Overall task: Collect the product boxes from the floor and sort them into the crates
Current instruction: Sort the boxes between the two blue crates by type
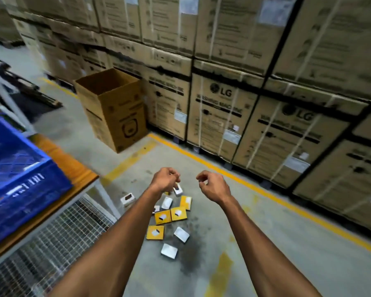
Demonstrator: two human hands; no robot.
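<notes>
- Your left hand (166, 181) hangs at centre frame, forearm stretched out from the lower left, fingers loosely curled. It overlaps a small white box (177, 190) in the picture; you cannot tell whether the fingers touch it. No grip is visible.
- Your right hand (214, 186) hangs just right of the left, apart from it, fingers loosely curled with the thumb near the forefinger. It holds nothing.
- The product boxes lie scattered on the grey floor (266, 243) below and between your hands, lower centre of the frame.
- Two yellow boxes (170, 215) lie flat, side by side and touching. A third yellow box (185, 202) lies just above them; a fourth yellow box (155, 232) lies apart, lower down.
- Two white boxes (181, 234) lie further down; the lowest one (169, 251) lies beside a dark stain (190, 254).
- One box with a dark patch (128, 199) lies left of the pile, near the table leg (107, 200).
- A blue crate (19, 181) sits on the orange-topped table (69, 166) at the left edge. Wire mesh (51, 249) shows under the table.
- An open brown carton (114, 108) stands on the floor, upper centre-left.
- Stacked cartons marked LG (221, 116) fill the top and right, behind a yellow floor line (255, 187).
</notes>
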